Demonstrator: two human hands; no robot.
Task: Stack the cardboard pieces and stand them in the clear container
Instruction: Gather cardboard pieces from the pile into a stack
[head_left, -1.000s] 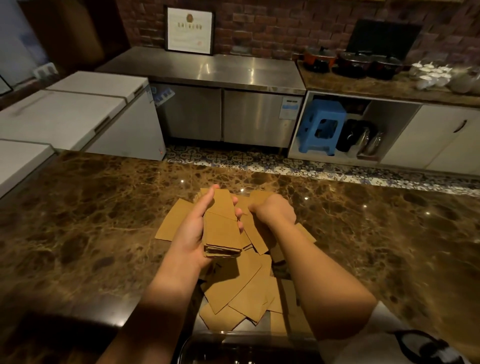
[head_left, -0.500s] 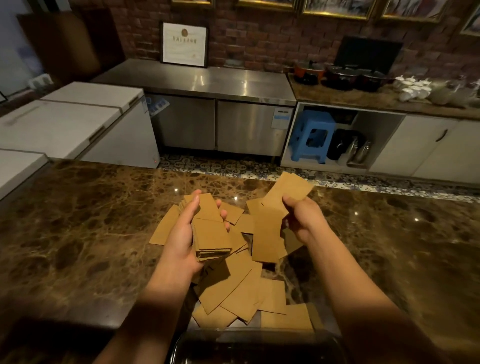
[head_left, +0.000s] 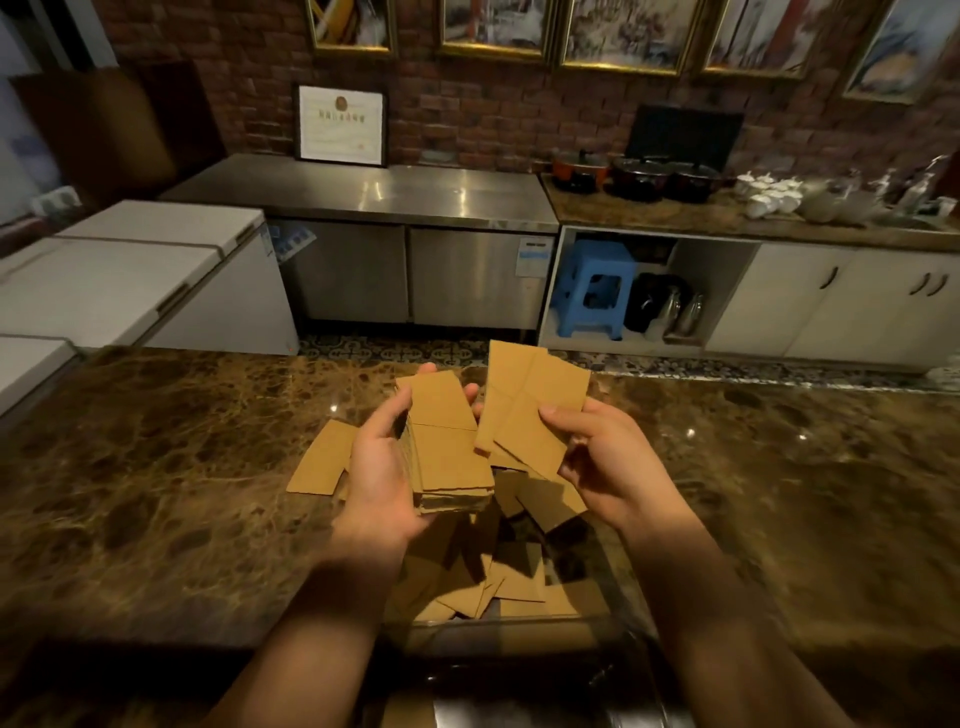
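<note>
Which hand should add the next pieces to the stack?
Right. The right hand already pinches loose cardboard pieces beside the stack, which the left hand cradles.

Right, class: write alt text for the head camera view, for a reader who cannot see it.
Above a brown marble counter, a person's left hand holds a neat stack of cardboard pieces, while the right hand brings two more pieces beside it. Loose pieces lie scattered below, and a clear container sits at the near edge.

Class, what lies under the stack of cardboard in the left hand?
Below the stack held by the left hand, loose cardboard pieces lie scattered on the marble counter. Those directly beneath are covered.
</note>
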